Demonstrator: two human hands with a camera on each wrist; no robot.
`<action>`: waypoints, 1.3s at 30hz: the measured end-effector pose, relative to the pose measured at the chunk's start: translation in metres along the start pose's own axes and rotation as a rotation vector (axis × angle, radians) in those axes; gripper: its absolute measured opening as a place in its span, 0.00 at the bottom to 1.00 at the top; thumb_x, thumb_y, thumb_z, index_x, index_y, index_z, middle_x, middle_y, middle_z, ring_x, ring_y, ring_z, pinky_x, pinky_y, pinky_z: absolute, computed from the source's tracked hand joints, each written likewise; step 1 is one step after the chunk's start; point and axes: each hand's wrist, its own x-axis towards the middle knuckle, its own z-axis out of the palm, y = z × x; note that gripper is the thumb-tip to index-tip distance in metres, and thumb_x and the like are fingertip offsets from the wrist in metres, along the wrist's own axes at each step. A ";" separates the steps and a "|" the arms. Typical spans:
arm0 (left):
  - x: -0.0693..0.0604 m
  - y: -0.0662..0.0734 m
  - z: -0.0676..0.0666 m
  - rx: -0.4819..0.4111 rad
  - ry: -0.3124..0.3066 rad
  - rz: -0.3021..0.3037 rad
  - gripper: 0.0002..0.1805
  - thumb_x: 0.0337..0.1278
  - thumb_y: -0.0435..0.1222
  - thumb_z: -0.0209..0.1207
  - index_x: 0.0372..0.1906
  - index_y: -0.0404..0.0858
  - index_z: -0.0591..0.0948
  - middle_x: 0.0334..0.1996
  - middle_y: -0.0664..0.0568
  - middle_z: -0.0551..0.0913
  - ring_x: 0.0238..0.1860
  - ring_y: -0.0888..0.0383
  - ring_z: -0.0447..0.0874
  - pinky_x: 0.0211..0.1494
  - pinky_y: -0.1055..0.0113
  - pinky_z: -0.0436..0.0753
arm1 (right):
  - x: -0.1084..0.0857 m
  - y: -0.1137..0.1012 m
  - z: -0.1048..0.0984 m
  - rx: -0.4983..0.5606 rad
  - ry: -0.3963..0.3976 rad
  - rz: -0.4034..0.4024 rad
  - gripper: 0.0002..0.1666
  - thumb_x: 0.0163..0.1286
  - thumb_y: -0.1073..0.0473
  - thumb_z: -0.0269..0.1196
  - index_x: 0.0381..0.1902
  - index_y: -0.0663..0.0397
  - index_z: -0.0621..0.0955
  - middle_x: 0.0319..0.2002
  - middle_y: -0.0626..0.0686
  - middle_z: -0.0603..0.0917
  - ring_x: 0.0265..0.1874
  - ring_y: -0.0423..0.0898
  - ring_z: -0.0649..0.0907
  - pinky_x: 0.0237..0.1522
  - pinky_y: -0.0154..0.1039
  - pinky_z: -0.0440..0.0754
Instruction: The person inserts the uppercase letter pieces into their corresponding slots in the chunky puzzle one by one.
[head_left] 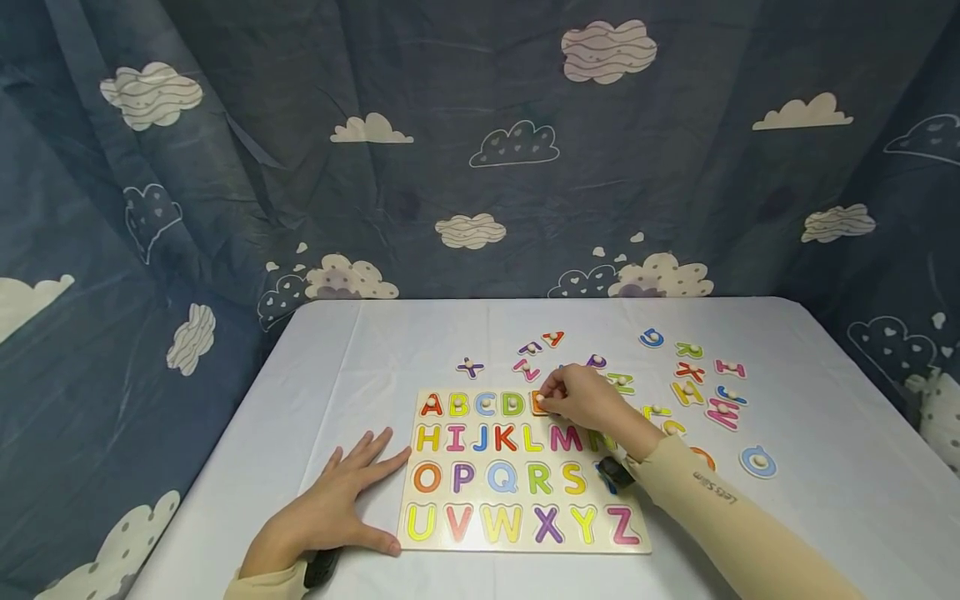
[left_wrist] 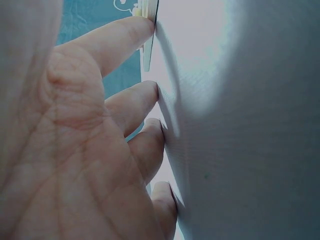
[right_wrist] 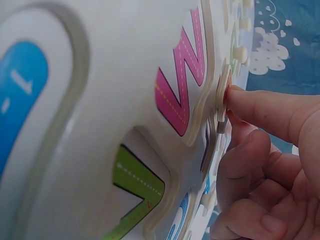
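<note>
A wooden alphabet puzzle board (head_left: pixel 525 546) lies on the table, its top row holding knobbed pieces A (head_left: pixel 431 406), B (head_left: pixel 458 406), C (head_left: pixel 485 405) and D (head_left: pixel 512 405). My right hand (head_left: pixel 588 402) pinches an orange letter piece (head_left: pixel 537 406), seemingly the E, by its knob, over the place right of D. In the right wrist view that piece (right_wrist: pixel 223 97) shows edge-on against the board under the fingertips. My left hand (head_left: pixel 337 500) lies spread at the board's left edge; its thumb and index finger reach that edge. The left wrist view shows its fingertips (left_wrist: pixel 150 90) against the white cloth.
Loose letter pieces lie behind and right of the board, among them an X (head_left: pixel 470 367), an A (head_left: pixel 552 339), an R (head_left: pixel 688 350), a G (head_left: pixel 651 337) and a blue Q (head_left: pixel 758 462). A dark cloud-patterned curtain (head_left: pixel 420 200) hangs behind the white table (head_left: pixel 330 358).
</note>
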 end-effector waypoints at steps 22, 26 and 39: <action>0.000 -0.001 0.000 0.008 0.001 -0.002 0.68 0.25 0.65 0.85 0.82 0.54 0.70 0.88 0.44 0.53 0.88 0.31 0.42 0.83 0.21 0.38 | 0.017 -0.003 -0.020 -0.030 -0.056 0.012 0.09 0.69 0.56 0.75 0.40 0.55 0.89 0.26 0.50 0.80 0.26 0.44 0.77 0.28 0.34 0.72; 0.000 -0.001 0.001 0.004 -0.005 -0.010 0.68 0.25 0.64 0.85 0.82 0.54 0.70 0.88 0.44 0.53 0.88 0.32 0.42 0.83 0.21 0.38 | 0.032 -0.003 -0.026 -0.054 0.001 0.020 0.11 0.71 0.54 0.73 0.42 0.57 0.89 0.27 0.50 0.78 0.28 0.45 0.76 0.29 0.34 0.72; 0.000 -0.002 0.001 0.002 0.000 -0.003 0.68 0.25 0.65 0.85 0.82 0.54 0.69 0.88 0.44 0.53 0.88 0.32 0.42 0.82 0.21 0.38 | 0.077 0.000 -0.020 0.007 0.129 0.171 0.15 0.73 0.51 0.72 0.40 0.59 0.88 0.35 0.54 0.84 0.31 0.46 0.79 0.30 0.35 0.76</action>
